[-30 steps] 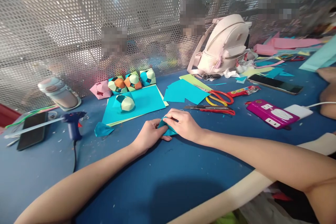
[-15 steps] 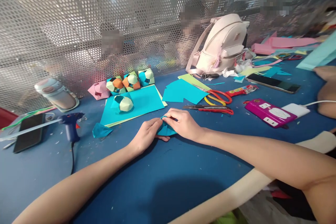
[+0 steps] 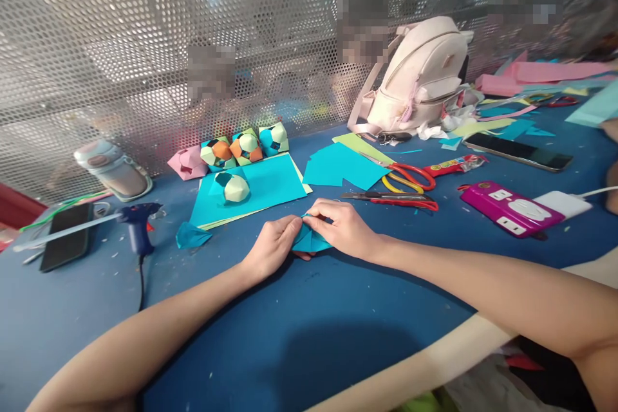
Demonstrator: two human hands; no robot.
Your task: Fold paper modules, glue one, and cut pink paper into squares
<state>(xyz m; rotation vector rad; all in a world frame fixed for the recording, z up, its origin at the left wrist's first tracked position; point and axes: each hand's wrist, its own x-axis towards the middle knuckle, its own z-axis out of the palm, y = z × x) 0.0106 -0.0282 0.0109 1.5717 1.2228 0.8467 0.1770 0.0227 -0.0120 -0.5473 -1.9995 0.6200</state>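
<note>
Between my two hands is a folded piece of blue paper, held just above the table. My left hand is closed on its left side, thumb on top and fingers underneath. My right hand pinches the upper edge between thumb and forefinger. Part of the paper is hidden by the fingers. Left of my hands, a small folded blue paper piece lies on the table. Beyond them, a cream and blue folded paper ball rests on a stack of blue sheets.
A glue gun, a phone and a bottle stand or lie left. Several paper balls line the mesh. Scissors, a craft knife, a purple power strip and a backpack are right.
The view has shifted slightly, so the table things appear a little further right. More of the blue paper shows between my hands. Both hands keep their hold.
</note>
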